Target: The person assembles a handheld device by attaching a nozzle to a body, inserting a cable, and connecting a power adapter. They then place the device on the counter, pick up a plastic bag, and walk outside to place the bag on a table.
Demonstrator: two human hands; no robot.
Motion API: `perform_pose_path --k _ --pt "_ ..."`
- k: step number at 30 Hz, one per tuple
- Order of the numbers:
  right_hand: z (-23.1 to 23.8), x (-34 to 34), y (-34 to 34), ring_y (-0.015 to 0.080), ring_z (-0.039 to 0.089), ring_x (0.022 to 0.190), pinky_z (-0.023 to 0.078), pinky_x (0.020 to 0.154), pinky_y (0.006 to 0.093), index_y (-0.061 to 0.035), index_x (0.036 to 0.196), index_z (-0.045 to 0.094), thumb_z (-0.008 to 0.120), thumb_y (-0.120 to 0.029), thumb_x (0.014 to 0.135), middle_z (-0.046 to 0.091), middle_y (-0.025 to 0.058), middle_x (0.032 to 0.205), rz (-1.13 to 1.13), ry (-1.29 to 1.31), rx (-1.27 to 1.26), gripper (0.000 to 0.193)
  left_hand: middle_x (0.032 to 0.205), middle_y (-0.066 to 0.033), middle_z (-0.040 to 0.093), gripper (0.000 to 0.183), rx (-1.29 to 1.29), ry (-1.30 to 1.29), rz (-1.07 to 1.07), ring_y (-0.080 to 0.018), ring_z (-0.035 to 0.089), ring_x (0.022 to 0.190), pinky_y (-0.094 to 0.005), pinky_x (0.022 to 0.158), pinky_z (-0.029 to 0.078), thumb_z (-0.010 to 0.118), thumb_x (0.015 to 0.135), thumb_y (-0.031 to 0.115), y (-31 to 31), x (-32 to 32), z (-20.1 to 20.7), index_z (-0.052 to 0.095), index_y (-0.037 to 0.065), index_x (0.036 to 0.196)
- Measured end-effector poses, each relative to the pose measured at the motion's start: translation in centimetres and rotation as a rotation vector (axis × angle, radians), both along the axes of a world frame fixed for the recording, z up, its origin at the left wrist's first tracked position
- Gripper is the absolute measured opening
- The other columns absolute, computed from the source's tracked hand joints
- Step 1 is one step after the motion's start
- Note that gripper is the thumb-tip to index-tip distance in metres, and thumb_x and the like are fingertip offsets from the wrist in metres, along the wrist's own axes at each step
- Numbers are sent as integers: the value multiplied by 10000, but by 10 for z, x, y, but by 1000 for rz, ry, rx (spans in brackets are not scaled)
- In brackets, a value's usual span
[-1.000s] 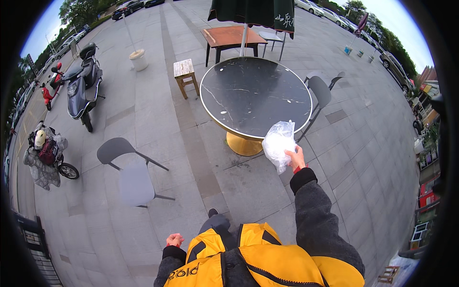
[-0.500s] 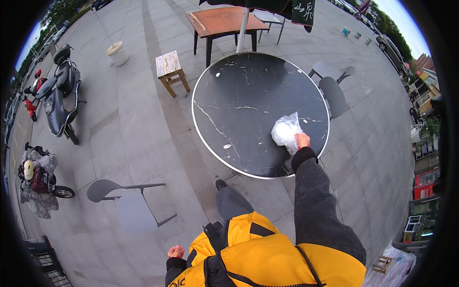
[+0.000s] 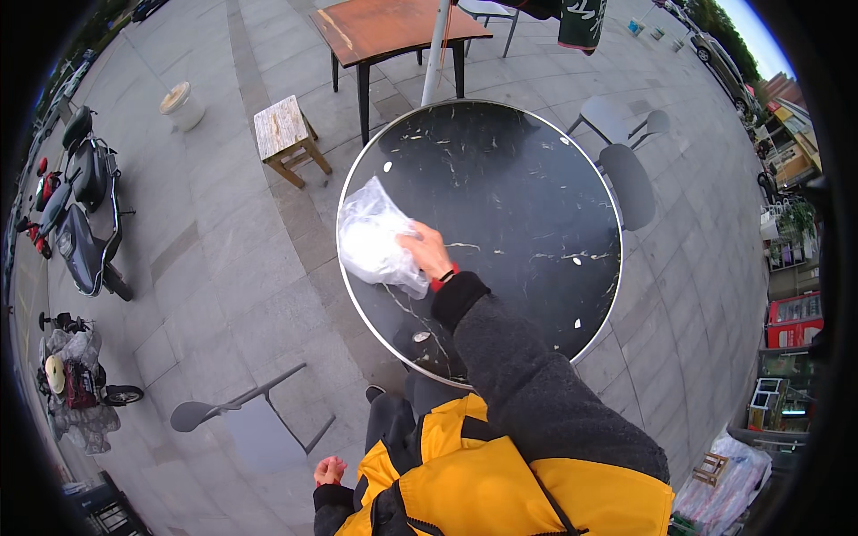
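Observation:
A clear plastic bag (image 3: 374, 234) with something white in it rests at the left side of a round black table (image 3: 509, 286) with a pale rim. My right hand (image 3: 427, 252) grips the bag's right side, fingers closed on the plastic. A red and black band shows at that wrist. Low by my yellow apron, my left hand (image 3: 330, 470) hangs with its fingers curled; whatever they may hold is hidden. Small white specks dot the tabletop, among them one near the front left edge (image 3: 421, 337).
Beyond the table stand a brown square table (image 3: 393, 31), a pole (image 3: 435, 54) and a wooden stool (image 3: 284, 134). Grey chairs are at the right (image 3: 628, 188) and lower left (image 3: 268, 429). Scooters (image 3: 85, 232) are parked at the left, near a white bucket (image 3: 183, 107).
My right hand has swept the plastic bag across the tabletop from the right side to the left edge. The view has shifted slightly. My left hand stays low, still curled.

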State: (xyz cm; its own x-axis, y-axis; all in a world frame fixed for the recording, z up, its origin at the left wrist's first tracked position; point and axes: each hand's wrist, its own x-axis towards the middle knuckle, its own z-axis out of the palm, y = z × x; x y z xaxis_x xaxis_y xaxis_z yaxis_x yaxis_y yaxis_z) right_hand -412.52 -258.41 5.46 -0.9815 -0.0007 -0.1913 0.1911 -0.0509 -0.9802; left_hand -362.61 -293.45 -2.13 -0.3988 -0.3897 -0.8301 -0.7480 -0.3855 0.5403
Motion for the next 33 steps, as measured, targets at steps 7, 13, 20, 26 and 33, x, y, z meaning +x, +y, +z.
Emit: perform_pose_path --k 7,13,20,26,33 --pt "3 35 373 175 656 779 500 715 289 -15 1032 718 696 -176 737 719 100 880 -604 -323 712 337 909 -108 688 227 94 -142 -76 -235 685 765 -340 702 543 645 921 226 2 -26 -17 621 31 1035" --pt "-54 -53 250 219 661 737 507 706 339 -24 1041 707 667 -241 707 715 123 821 -439 -219 633 400 929 -116 689 240 16 -131 -105 -222 687 785 -329 728 541 628 930 228 0 -32 0 626 14 1041" --pt "-1 -87 -161 405 615 1065 499 928 434 -158 1147 688 577 -247 780 673 187 1092 393 -220 659 393 916 -116 690 248 -32 -76 -139 -211 686 758 -312 720 544 638 925 223 -7 -64 18 626 3 1039" --pt "-24 -75 -137 341 665 939 510 820 390 -56 1138 656 628 -262 769 695 197 1003 256 49 213 424 920 -138 685 269 -22 -60 -109 -245 689 765 -323 701 553 652 918 223 -17 -67 18 614 -8 1051" --pt "-4 -56 278 115 586 761 467 670 266 21 1092 666 652 -87 820 679 41 897 -789 43 196 293 956 -144 693 286 61 -210 -145 -272 700 811 -358 719 551 652 917 231 -16 -57 -6 601 3 1082"
